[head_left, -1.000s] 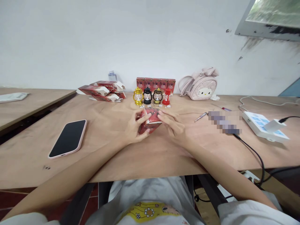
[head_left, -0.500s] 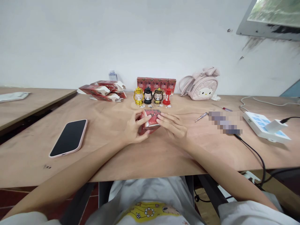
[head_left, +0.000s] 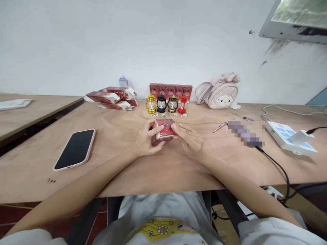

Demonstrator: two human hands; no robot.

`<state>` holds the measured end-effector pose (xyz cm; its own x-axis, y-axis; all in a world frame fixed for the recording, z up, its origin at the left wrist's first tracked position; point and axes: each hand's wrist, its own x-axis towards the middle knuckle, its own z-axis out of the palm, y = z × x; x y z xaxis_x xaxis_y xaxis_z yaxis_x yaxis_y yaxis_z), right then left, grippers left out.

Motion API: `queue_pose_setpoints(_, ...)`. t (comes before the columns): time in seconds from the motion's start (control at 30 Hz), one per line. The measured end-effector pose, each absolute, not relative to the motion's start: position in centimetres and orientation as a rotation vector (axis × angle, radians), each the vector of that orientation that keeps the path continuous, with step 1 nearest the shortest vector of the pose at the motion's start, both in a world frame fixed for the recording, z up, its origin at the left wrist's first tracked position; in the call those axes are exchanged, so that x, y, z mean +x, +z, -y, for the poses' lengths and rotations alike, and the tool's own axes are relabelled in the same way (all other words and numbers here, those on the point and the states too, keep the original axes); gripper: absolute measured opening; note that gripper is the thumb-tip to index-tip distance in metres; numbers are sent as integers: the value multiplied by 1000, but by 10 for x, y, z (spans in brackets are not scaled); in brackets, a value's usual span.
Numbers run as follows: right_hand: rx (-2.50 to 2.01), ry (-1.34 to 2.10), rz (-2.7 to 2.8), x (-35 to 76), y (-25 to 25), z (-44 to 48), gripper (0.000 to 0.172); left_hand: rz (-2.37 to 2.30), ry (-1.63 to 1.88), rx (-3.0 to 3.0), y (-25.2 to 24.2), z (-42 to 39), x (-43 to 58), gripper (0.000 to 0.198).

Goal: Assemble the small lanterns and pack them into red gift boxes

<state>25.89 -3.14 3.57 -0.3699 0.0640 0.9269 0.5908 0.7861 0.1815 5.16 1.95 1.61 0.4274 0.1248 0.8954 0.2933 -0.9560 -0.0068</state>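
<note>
A small red printed cardboard box (head_left: 165, 131) is between my hands above the tabletop, with its end face towards me. My left hand (head_left: 148, 137) is closed around the left side of the box, index finger along the top and thumb low on the near side. My right hand (head_left: 190, 137) grips the right side, its thumb on the top near the edge and its fingers bent beyond. A pale strip shows along the top's left and near edges. Behind the box stand small lanterns: gold (head_left: 151, 104), black (head_left: 161, 104), black-and-gold (head_left: 172, 104) and red (head_left: 182, 105).
Several red boxes (head_left: 170, 89) stand against the wall. Opened boxes (head_left: 111, 98) lie in a pile at left. A phone (head_left: 75, 149) rests left, a pink bag (head_left: 222, 93) at the back, a screwdriver (head_left: 219, 127) and a power strip (head_left: 288, 137) at right.
My right fingers have drawn back from the top of the box to its right side, leaving the thumb on top. The left hand keeps its hold.
</note>
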Motion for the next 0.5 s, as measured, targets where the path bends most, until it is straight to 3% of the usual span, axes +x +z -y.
queue_pose_setpoints(0.2,-447,-551,1943,254,39,33,49,406,-1547,-2490,16,-18,51,76)
queue_pose_setpoints(0.5,-519,-672,2061,256,38,36,36,392,-1508,-2473,21,-13,53,49)
